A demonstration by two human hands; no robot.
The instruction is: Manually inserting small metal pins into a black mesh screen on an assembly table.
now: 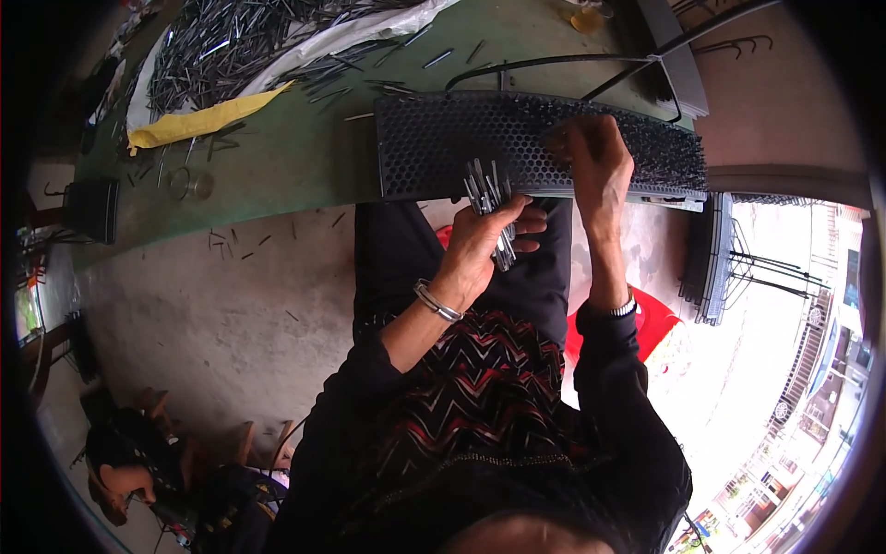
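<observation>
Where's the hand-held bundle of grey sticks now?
In the head view, the bundle of grey sticks is just right of centre in the left hand, its upper ends visually overlapping the near edge of the black perforated tray.

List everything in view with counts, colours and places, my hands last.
Flat table: one, green, across the top
Rectangular honeycomb tray: one, black, table's near edge
Slender metal rods: uncountable, grey and silvery, heaped upper left
Crinkled sheet: one, white, beneath the rods
Long strip: one, yellow, below the heap
Round transparent cup: one, clear, table's left
Stacked panels: several, grey, right
Plastic seat: one visible, red, behind right forearm
Left hand: one, black sleeve, gripping rods
Right hand: one, black sleeve, over tray
</observation>
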